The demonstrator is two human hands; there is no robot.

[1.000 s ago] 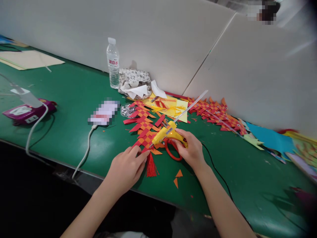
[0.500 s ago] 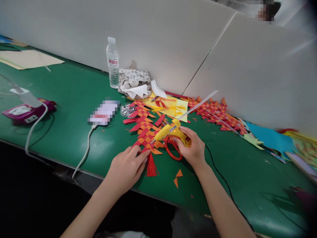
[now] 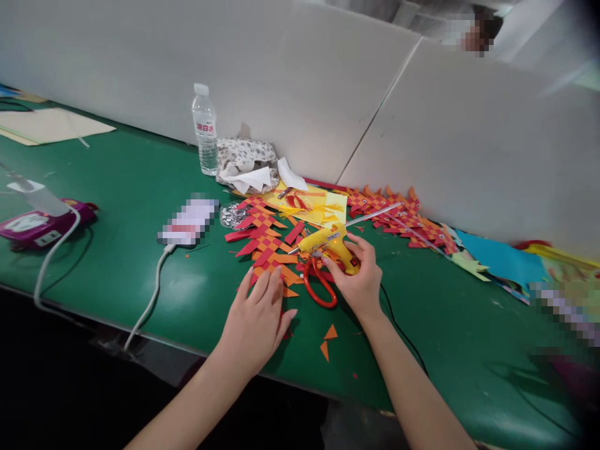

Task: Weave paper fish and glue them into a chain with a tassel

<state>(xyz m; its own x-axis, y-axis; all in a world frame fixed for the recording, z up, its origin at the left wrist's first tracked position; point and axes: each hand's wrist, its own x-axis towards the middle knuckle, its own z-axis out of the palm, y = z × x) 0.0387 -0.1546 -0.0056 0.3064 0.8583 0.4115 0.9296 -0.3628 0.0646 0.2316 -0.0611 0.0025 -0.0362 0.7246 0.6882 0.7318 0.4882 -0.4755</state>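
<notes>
My left hand lies over the near end of a woven red and orange paper piece, fingers stretched out and thumb apart. It covers most of the red tassel at that end. In my right hand is a yellow hot glue gun. A clear glue stick juts out of its back, and its nozzle points left, just above the paper strips. Under the gun lies a pair of scissors with red handles.
Behind stand a water bottle and a tissue pack. A phone on a white cable and a purple power strip lie left. More woven pieces and blue paper line the partition. Orange scraps lie in front.
My left hand has gone from pinching the near end by the tassel to lying flatter with its fingers spread over it. The glue gun's nozzle has lifted away from that end.
</notes>
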